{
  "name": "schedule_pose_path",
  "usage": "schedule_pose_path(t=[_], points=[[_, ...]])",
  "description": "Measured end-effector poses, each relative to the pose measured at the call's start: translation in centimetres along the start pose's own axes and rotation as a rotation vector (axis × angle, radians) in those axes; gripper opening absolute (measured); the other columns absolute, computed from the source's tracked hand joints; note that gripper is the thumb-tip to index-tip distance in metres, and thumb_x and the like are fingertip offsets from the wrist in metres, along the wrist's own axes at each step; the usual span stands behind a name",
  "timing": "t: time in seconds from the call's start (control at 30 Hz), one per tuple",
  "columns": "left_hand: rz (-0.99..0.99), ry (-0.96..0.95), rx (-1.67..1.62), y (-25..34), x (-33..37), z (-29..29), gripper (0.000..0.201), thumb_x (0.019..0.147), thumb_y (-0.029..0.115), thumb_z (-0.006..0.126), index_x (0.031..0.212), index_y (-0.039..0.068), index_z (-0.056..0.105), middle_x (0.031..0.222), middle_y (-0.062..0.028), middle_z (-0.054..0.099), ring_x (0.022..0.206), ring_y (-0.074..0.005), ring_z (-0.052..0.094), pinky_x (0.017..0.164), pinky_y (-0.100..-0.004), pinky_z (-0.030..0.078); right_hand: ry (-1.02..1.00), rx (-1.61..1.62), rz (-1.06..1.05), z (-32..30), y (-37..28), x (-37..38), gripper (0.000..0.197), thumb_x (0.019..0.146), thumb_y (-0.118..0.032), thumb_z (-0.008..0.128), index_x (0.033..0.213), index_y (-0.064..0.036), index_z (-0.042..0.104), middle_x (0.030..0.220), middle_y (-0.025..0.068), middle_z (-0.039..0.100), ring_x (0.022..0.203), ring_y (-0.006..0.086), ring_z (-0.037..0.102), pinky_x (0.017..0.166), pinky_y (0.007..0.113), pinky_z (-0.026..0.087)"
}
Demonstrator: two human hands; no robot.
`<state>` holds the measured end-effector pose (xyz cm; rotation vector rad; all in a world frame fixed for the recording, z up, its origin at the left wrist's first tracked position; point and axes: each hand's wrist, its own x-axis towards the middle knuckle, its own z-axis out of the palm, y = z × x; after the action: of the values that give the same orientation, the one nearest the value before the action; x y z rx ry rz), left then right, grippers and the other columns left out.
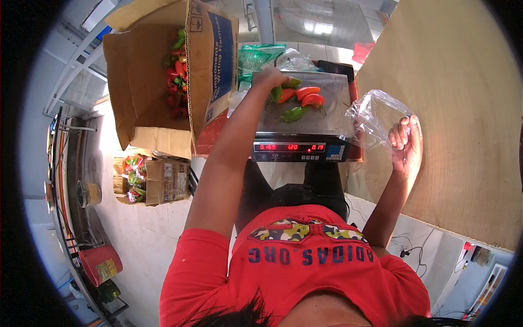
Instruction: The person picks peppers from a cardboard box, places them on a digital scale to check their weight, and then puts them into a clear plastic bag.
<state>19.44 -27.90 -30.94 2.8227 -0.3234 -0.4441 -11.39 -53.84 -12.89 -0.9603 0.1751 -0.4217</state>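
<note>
At the back left of a digital scale (335,111), my left hand (269,80) is closed on a green pepper (292,83), partly hidden by the fingers. Another green pepper (275,95) shows just below that hand. Several more peppers lie on the metal platform: a red pepper (313,100), an orange-red pepper (308,91) and a green pepper (293,114) towards the front. Off the scale's right side, my right hand (406,139) has its fingers curled on a clear plastic bag (376,114), which hangs out towards the platform.
A tall open cardboard box (147,103) of red and green peppers stands left of the scale. On the floor, a smaller box (166,182) holds bagged peppers. Green plastic (256,59) lies behind the scale. A wooden board (457,125) fills the right side.
</note>
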Motion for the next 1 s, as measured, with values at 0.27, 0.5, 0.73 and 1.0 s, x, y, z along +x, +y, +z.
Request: schedule_pose_path(t=[0.27,0.5,0.73,1.0], points=[[0.077,-0.072,0.039,0.3,-2.3,-2.8,0.043,0.079,0.051,0.06,0.109,0.022,0.068,0.112,-0.0117,0.064,0.104,-0.0304,0.061,0.089,-0.0413,0.047,0.008,-0.019,0.011,-0.1,0.2,0.4,0.023,0.096,-0.024,0.052,0.085,-0.0044,0.055,0.054,-0.0051,0.035,0.044,0.0038,0.03,0.046,0.021,0.029],[0.081,-0.002,-0.021,0.1,-4.5,-3.9,0.039,0.079,0.047,0.061,0.107,0.021,0.068,0.109,-0.0115,0.065,0.102,-0.0314,0.061,0.087,-0.0427,0.048,-0.026,-0.018,0.012,0.5,0.4,0.5,0.023,0.096,-0.024,0.052,0.085,-0.0043,0.055,0.054,-0.005,0.035,0.045,0.0039,0.031,0.046,0.02,0.03],[0.1,0.366,-0.176,2.4,-8.6,-4.9,0.038,0.081,0.043,0.059,0.104,0.015,0.069,0.103,-0.0174,0.065,0.099,-0.0326,0.061,0.086,-0.0437,0.048,-0.009,-0.011,0.012,0.2,0.1,0.1,0.023,0.095,-0.024,0.053,0.084,-0.0042,0.055,0.055,-0.0046,0.035,0.045,0.0042,0.031,0.046,0.021,0.03],[0.042,0.262,-0.268,0.0,-10.0,-4.5,0.035,0.079,0.038,0.061,0.096,0.008,0.069,0.094,-0.0159,0.067,0.094,-0.0321,0.062,0.081,-0.0418,0.048,-0.036,-0.002,0.011,0.8,0.0,-0.2,0.022,0.095,-0.023,0.054,0.084,-0.0045,0.055,0.055,-0.0046,0.035,0.045,0.0041,0.03,0.046,0.02,0.031]])
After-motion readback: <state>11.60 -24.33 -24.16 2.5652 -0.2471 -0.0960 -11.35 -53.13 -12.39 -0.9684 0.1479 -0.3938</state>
